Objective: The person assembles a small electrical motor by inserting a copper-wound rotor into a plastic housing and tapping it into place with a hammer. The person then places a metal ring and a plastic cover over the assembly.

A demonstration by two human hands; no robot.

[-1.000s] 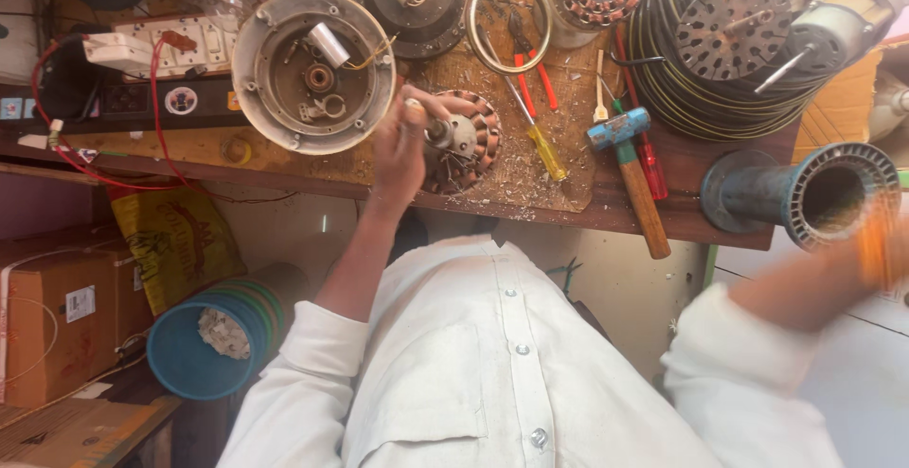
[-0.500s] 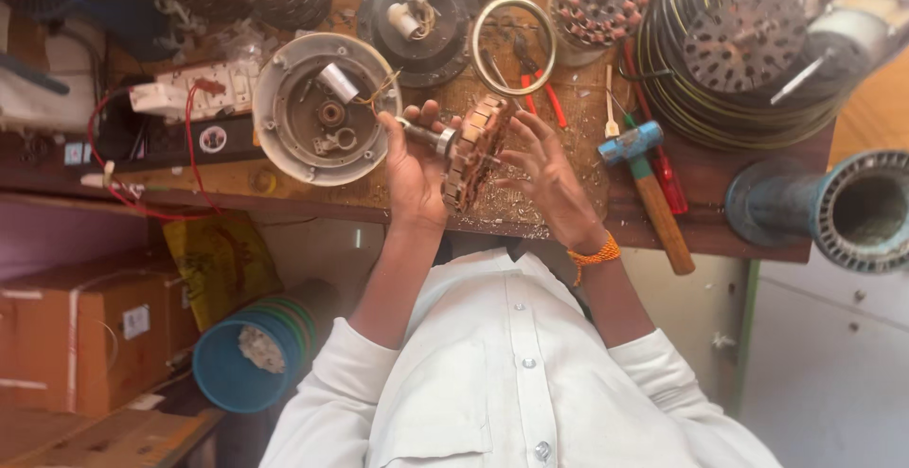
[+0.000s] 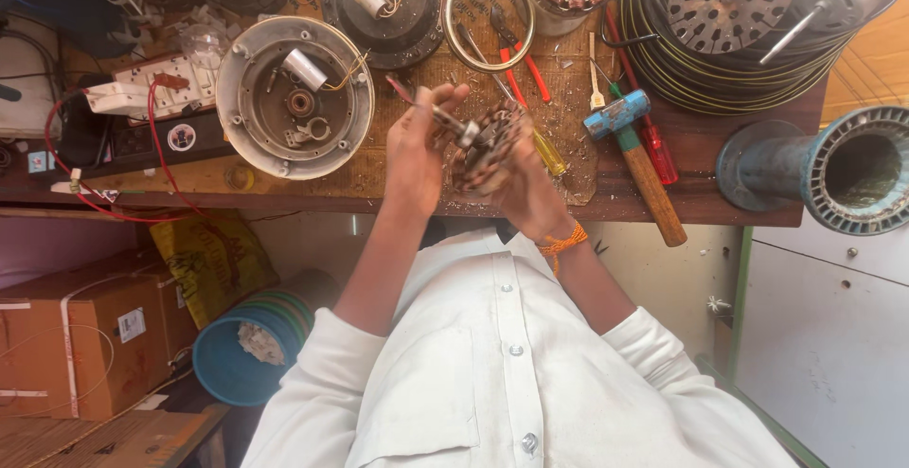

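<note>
Stator clasped between both hands: left hand grips shaft end, right hand cups underside. Risk: slip off bench edge, windings damaged.

I see a worn, matt wooden worktop littered with rough metal shavings. At eleven o'clock sits a dull grey metal motor housing. The hammer at two o'clock has a blue-painted metal head and smooth wooden handle. My shirt is matt white cloth.
</note>
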